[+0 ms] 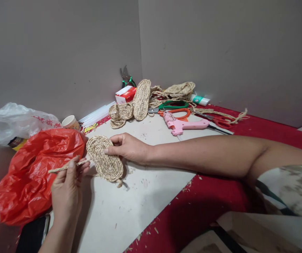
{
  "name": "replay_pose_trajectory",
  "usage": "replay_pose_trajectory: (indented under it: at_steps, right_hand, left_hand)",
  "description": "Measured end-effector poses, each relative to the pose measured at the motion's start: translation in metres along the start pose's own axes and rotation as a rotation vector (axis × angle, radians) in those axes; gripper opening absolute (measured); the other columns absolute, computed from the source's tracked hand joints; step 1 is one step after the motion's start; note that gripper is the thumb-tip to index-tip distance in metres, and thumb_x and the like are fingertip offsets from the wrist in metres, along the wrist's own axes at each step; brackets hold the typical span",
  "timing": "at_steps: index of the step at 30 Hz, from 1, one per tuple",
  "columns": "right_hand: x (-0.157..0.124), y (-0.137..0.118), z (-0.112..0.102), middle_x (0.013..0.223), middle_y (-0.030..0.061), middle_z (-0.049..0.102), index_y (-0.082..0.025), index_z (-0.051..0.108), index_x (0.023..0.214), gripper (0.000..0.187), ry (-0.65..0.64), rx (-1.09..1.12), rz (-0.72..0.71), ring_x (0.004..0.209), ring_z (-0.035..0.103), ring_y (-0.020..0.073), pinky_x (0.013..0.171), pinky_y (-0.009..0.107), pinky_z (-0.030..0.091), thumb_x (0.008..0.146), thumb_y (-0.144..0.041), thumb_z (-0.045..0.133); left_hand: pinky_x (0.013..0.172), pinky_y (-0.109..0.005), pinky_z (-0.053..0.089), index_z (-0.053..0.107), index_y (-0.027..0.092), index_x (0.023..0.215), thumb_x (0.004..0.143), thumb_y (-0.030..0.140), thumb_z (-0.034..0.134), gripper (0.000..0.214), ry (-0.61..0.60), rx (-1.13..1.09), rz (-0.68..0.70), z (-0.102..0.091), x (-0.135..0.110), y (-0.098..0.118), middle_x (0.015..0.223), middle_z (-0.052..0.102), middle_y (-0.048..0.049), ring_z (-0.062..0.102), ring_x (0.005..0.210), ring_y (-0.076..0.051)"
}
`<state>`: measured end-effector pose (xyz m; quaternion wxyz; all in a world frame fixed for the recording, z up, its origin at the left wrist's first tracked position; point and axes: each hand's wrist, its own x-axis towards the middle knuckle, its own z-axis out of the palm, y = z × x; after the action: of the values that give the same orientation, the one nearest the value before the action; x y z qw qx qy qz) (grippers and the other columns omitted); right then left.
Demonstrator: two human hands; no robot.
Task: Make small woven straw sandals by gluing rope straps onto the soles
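The left hand (68, 189), low in the left of the frame, pinches a thin braided straw strand (61, 169) between thumb and fingertips. The strand runs rightward to the edge of a flat oval mat of coiled braided straw (104, 162). The right hand (128, 147), at centre frame on a bare arm reaching in from the right, grips the mat's upper right edge, thumb on top and fingers curled beneath. The mat lies tilted, its lower end on the bench (145, 200) — a pale board laid over a red cloth (219, 196) scattered with straw bits.

Just left of both hands sits a crumpled red plastic bag (29, 175), with a black phone (32, 233) below it at the bottom edge. Above the bag are a white plastic bag with red print (11, 121) and a small paper cup (70, 122).

Further back, in the upper centre against the grey wall, lies a pink glue gun (182, 124), orange-handled scissors (177, 113), green-handled scissors (173, 104) and a heap of woven straw ovals and loose braid (141, 100) — beside it a red and white carton (126, 95) and green-handled shears (126, 79).
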<state>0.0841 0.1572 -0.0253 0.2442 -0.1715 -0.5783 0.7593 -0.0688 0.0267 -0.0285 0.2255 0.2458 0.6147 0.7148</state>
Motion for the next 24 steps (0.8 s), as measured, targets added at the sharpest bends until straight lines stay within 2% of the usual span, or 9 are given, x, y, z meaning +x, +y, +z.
replay_pose_trajectory:
  at_steps: [4,8,13,17,24]
  right_hand:
    - [-0.001,0.001,0.0,0.07,0.0009,0.059,-0.01,0.059,0.077,0.011,-0.039,-0.017,0.06,0.058,0.051,0.0068,0.054,0.02,0.042,0.078,-0.019,0.066]
    - [-0.002,0.0,0.001,0.073,0.0019,0.061,-0.01,0.059,0.079,0.005,-0.039,-0.044,0.101,0.059,0.055,0.0076,0.054,0.02,0.043,0.08,-0.014,0.061]
    - [-0.003,-0.002,0.004,0.078,0.0035,0.065,-0.01,0.06,0.081,0.003,-0.049,-0.024,0.131,0.064,0.059,0.0092,0.058,0.021,0.045,0.08,-0.012,0.061]
    - [-0.005,-0.003,0.005,0.076,0.0037,0.065,-0.01,0.059,0.086,0.005,-0.08,0.052,0.136,0.061,0.059,0.0087,0.055,0.018,0.044,0.081,-0.01,0.059]
    - [-0.004,-0.002,0.004,0.073,0.0026,0.063,-0.012,0.058,0.087,0.009,-0.116,0.098,0.16,0.059,0.062,0.0113,0.058,0.025,0.051,0.079,-0.011,0.057]
  left_hand:
    - [0.076,-0.027,0.058,0.072,0.017,0.089,0.075,0.031,0.074,0.02,0.12,-0.035,0.123,0.0,0.004,0.009,0.083,0.073,-0.0019,0.07,0.074,-0.014]
    - [0.078,-0.031,0.058,0.071,0.018,0.085,0.076,0.029,0.074,0.014,0.162,-0.027,0.236,0.006,-0.006,0.014,0.084,0.071,0.0001,0.07,0.074,-0.015]
    - [0.078,-0.038,0.059,0.072,0.019,0.091,0.079,0.027,0.071,0.014,0.133,0.097,0.449,0.013,-0.024,0.013,0.088,0.071,-0.0006,0.07,0.074,-0.017]
    - [0.081,-0.04,0.058,0.071,0.019,0.092,0.079,0.025,0.071,0.015,0.122,0.222,0.542,0.013,-0.029,0.009,0.088,0.071,0.0,0.068,0.077,-0.018]
    - [0.087,-0.037,0.054,0.071,0.023,0.095,0.079,0.022,0.07,0.016,0.013,0.322,0.551,0.01,-0.028,0.009,0.092,0.071,0.0001,0.067,0.083,-0.017]
